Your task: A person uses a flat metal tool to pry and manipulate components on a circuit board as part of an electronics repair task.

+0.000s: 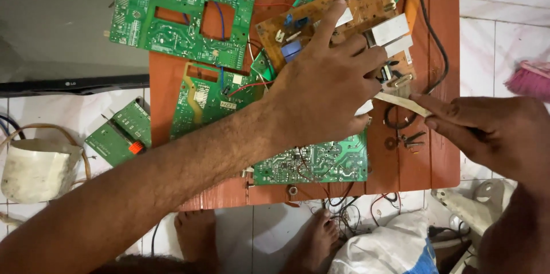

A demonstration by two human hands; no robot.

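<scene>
1. At upper centre of the frame, a brown circuit board (344,13) lies tilted on the red-brown surface (441,153), overlapping green boards.
2. The left hand (321,96) presses on it, fingers spread, its grip open.
3. At right centre, the right hand (492,130) has its grip closed on a pale flat ribbon strip (401,102) running to the board's lower right edge.
4. A large green circuit board (183,10) lies upper left; a smaller green board (312,165) sits below the left hand.

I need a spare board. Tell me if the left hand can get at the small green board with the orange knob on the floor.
Probably yes: the left hand rests on the brown board, holding nothing, and the small green board lies uncovered beside that forearm.
</scene>
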